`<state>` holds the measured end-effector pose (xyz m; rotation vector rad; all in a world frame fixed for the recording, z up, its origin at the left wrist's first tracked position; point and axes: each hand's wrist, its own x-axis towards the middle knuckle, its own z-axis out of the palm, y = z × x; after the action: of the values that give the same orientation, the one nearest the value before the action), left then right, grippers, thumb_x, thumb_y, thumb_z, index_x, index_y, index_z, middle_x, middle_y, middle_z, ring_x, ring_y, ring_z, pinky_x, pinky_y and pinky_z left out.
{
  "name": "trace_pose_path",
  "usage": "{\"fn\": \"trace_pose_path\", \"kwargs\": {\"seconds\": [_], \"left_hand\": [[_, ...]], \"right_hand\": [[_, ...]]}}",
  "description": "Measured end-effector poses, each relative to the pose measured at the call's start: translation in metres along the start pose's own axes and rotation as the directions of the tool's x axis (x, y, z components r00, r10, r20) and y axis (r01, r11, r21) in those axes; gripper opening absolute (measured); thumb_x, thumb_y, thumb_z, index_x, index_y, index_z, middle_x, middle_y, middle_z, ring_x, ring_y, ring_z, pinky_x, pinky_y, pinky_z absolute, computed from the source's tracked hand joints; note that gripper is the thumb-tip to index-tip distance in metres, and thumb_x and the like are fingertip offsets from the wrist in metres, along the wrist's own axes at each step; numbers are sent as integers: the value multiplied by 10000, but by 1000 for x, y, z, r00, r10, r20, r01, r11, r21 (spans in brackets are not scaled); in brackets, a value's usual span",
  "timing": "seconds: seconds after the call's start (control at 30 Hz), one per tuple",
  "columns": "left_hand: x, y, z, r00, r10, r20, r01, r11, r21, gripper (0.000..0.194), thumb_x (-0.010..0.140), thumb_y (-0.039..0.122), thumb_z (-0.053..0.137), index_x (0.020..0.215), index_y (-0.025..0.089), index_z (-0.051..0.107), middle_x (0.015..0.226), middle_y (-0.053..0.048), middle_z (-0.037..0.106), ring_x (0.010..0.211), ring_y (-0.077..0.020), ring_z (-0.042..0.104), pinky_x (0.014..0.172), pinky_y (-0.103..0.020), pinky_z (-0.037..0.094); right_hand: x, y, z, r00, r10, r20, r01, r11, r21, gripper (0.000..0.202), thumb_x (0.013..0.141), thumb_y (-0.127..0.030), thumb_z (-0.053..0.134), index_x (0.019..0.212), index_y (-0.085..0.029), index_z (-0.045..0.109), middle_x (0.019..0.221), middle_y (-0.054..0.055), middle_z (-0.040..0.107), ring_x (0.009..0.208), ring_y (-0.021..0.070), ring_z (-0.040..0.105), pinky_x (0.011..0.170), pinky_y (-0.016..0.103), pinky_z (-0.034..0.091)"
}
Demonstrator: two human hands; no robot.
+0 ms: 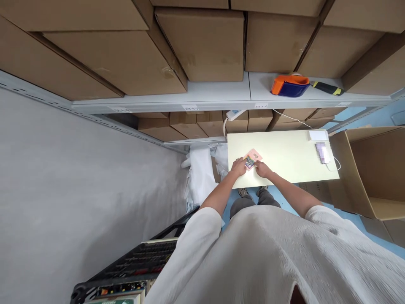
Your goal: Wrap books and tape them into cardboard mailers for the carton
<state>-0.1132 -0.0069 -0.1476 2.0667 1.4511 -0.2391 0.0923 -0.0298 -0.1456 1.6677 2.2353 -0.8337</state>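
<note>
A small pink packet (254, 155) with a colourful printed patch lies at the left part of the pale yellow tabletop (284, 156). My left hand (239, 166) has its fingers closed on the packet's left edge. On its lower right edge, my right hand (262, 169) pinches the same packet. Both hands are low over the table, close together.
Cardboard boxes (202, 46) fill the shelf above, where an orange and blue holder (290, 86) and a black-yellow tool (328, 88) lie. A purple item (322, 153) sits at the table's right, beside a large open carton (357, 173). A black crate (133, 257) stands lower left.
</note>
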Motion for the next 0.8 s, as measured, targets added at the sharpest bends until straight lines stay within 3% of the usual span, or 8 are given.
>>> {"fn": "trace_pose_path", "kwargs": {"seconds": [0.13,0.27,0.43,0.57,0.7,0.8], "left_hand": [[-13,4,13,999,-17,34,19,999,-46,508,1025,229,591,1529,187,636,1559,-180,622,1376,-317,638,1130,-411,522],[-25,10,25,997,-6,74,11,998,-59,472,1059,236,537,1515,174,646,1562,-180,610,1421,-325,613,1187,-428,501],[-27,13,27,996,37,81,-32,997,-63,553,1048,248,564,1600,238,580,1794,-129,408,1573,-350,485,1267,-472,454],[-25,16,23,994,69,83,-64,996,-59,587,1041,217,540,1627,239,567,1799,-125,423,1581,-351,489,1292,-495,441],[-21,19,18,995,81,59,-75,994,-85,579,1031,206,543,1605,244,604,1798,-116,437,1575,-368,503,1297,-513,446],[-17,22,17,996,73,60,-65,989,-133,615,1014,209,573,1625,271,593,1784,-99,469,1558,-372,529,1287,-519,465]], "right_hand": [[14,10,2,1000,-12,-20,13,999,37,432,1031,-100,438,1352,-88,727,1365,217,706,1108,287,722,1008,372,557],[25,24,20,990,-52,-129,68,990,120,504,976,-111,476,1417,-91,718,1585,237,606,1373,338,635,1191,466,519],[27,32,51,963,-19,-269,112,936,333,676,889,-201,592,1562,-154,640,1699,179,543,1589,377,466,1316,557,439],[21,30,58,950,134,-282,6,895,447,639,907,-229,594,1542,-179,646,1663,171,582,1569,361,506,1293,521,471],[14,25,53,934,212,-287,-25,841,540,589,906,-205,565,1482,-174,683,1440,155,743,1360,336,670,1224,498,524],[11,20,48,919,313,-239,-95,765,637,590,890,-205,593,1470,-184,697,1404,124,777,1308,316,707,1191,455,545]]}}
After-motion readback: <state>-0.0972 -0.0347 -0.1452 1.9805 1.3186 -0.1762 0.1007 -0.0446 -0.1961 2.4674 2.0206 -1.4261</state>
